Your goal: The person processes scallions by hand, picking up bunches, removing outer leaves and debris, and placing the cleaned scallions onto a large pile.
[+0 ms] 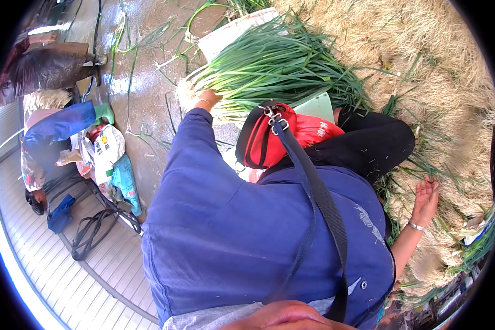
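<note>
A thick pile of green onions (pixel 275 63) lies in front of me, its pale stem ends to the left and its long green leaves to the right. My left hand (pixel 208 100), with a bracelet at the wrist, is closed on stems at the white end; its fingertips are partly hidden. Out to the right, my right hand (pixel 425 198) is open, palm showing and fingers stretched, beside a heap of pale, straw-like strands (pixel 407 115). A few green leaves lie near its fingertips, and it holds nothing that I can make out.
A white container (pixel 236 33) stands behind the onions. A red bag (pixel 269 137) rests at my lap on a black strap. Loose leaves litter the wet floor (pixel 143 82). At left, another person in blue trousers (pixel 66 124) bends near white sacks (pixel 107 151) and black hose (pixel 88 231).
</note>
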Demonstrator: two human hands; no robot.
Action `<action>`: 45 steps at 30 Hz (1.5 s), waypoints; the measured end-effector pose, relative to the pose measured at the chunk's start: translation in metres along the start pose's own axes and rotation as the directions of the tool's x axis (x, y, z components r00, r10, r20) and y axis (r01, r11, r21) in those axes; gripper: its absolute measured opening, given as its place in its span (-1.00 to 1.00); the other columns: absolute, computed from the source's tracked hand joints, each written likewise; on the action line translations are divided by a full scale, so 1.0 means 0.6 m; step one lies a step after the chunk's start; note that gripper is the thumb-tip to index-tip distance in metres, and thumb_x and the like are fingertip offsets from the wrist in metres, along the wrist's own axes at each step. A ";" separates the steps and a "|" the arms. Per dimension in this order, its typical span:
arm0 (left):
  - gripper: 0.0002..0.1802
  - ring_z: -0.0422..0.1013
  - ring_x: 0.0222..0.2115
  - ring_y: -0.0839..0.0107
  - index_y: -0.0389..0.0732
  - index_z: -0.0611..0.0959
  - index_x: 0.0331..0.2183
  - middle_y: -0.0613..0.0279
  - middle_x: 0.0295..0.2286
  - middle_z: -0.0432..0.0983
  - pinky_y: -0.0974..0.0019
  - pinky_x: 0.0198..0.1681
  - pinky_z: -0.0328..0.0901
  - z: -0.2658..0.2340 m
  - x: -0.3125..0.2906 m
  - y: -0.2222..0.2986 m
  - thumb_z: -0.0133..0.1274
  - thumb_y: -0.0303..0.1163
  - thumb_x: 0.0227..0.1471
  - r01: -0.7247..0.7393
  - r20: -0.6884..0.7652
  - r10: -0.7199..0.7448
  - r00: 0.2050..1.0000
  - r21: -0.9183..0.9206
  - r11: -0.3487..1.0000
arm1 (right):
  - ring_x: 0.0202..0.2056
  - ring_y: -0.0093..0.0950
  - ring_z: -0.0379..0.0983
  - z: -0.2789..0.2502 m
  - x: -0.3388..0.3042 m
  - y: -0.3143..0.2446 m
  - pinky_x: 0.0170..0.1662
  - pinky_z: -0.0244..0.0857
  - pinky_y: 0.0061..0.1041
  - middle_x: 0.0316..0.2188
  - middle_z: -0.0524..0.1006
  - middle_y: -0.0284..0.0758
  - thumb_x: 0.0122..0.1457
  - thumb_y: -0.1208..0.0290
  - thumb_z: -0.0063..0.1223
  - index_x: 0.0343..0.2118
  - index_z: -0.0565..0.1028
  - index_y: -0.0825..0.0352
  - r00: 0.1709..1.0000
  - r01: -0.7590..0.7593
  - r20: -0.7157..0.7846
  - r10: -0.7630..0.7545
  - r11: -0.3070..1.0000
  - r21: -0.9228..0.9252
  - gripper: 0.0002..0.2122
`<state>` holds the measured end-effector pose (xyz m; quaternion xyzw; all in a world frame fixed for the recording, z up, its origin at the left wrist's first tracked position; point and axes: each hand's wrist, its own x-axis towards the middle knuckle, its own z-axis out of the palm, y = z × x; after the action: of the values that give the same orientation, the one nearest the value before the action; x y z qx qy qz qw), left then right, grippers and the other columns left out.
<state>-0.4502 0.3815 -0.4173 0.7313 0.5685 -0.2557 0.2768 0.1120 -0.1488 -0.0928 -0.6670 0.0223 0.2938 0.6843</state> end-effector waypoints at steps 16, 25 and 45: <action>-0.45 0.47 -0.27 0.24 -0.11 0.54 -0.07 0.07 -0.20 0.51 0.24 -0.17 0.34 0.119 0.079 0.288 0.05 0.00 -0.05 -0.297 -0.045 0.310 0.950 -0.441 0.847 | -0.24 -0.50 0.39 -0.028 -0.019 0.038 -0.14 0.31 -0.49 -0.23 0.44 -0.31 0.22 0.25 -0.06 -0.11 0.36 0.33 0.987 -0.050 -0.159 0.024 0.986 -0.162 -0.72; -0.24 0.40 -0.13 0.03 -0.15 0.38 0.08 0.00 -0.08 0.43 0.18 -0.04 0.26 0.127 0.110 0.430 0.02 0.13 -0.07 -0.233 0.153 0.295 0.943 -0.328 0.916 | -0.30 -0.55 0.38 -0.065 -0.024 0.072 -0.16 0.31 -0.51 -0.28 0.46 -0.38 0.23 0.23 -0.07 -0.15 0.38 0.30 0.976 -0.159 -0.175 0.129 0.973 -0.167 -0.75; -0.40 0.38 -0.14 0.21 -0.21 0.50 -0.04 0.08 -0.09 0.44 0.24 -0.06 0.23 0.157 0.186 0.611 0.13 -0.07 -0.10 0.084 0.133 0.091 0.987 -0.906 0.414 | -0.34 -0.54 0.44 -0.045 -0.013 0.108 -0.27 0.37 -0.56 -0.29 0.47 -0.33 0.25 0.31 -0.11 -0.12 0.37 0.33 0.946 -0.275 -0.226 0.232 0.944 -0.182 -0.76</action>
<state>-0.0745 0.3195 -0.5198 0.4429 0.5902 0.0351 0.6740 0.0872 -0.1808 -0.1509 -0.7535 0.1462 0.3113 0.5603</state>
